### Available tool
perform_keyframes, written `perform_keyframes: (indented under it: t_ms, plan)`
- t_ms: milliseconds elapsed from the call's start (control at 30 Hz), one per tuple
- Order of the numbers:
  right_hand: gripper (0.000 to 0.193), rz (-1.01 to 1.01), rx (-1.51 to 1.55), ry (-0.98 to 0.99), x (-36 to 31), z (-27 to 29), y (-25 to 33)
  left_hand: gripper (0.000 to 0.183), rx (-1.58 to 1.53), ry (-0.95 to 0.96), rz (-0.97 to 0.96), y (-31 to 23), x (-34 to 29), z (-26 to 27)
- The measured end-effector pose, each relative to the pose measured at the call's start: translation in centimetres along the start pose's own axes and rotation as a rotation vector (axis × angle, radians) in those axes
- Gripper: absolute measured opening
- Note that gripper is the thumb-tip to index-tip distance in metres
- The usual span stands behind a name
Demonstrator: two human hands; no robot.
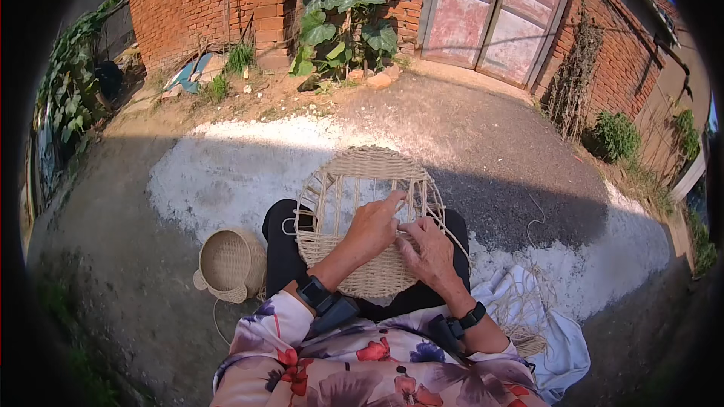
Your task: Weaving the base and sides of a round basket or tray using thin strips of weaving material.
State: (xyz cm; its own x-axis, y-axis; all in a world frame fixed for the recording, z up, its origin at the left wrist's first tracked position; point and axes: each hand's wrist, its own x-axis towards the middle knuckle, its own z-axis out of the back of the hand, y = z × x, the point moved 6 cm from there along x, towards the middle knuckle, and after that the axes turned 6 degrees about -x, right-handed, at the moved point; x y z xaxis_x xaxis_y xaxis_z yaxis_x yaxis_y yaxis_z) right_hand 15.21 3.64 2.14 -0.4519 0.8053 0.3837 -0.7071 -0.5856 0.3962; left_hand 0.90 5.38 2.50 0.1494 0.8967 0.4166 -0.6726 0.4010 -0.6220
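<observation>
A round, half-woven straw piece [362, 173] rests on my lap, woven at top and bottom with bare upright spokes across its middle. My left hand [373, 227] lies on the spokes, its fingers pinching a straw strand near the centre. My right hand [428, 252] presses on the lower woven part just beside it, fingers curled on the same strand. Both wrists wear black bands. The two hands touch each other at the fingertips.
A finished small woven basket [228, 264] lies on the ground at my left. A white cloth [554, 332] with loose straw strands [520, 305] lies at my right. Beyond are pale concrete ground, a brick wall [188, 0], a leafy vine [343, 11] and a faded double door [494, 11].
</observation>
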Motion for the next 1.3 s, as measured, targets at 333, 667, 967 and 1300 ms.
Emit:
perform_keyframes:
  t_ms: [333, 667, 967, 1300]
  plan:
    - [0.029, 0.121, 0.024, -0.112, -0.3, 0.0, -0.3, 0.036, -1.611, -0.018, 0.564, 2.0, -3.9, -0.8]
    - [0.032, 0.097, 0.114, -0.206, -0.5, 0.1, 0.2, 0.022, -0.568, 0.15, 0.571, 5.9, -8.4, 8.4]
    - [0.04, 0.376, -0.1, -0.127, 0.3, -2.9, 5.3, 0.017, -0.745, -0.127, 0.461, 7.7, -4.7, 11.6]
    - [0.041, 0.233, -0.194, 0.094, 1.9, -3.5, 6.8, 0.015, -0.275, -0.073, 0.149, 5.2, 3.0, 6.0]
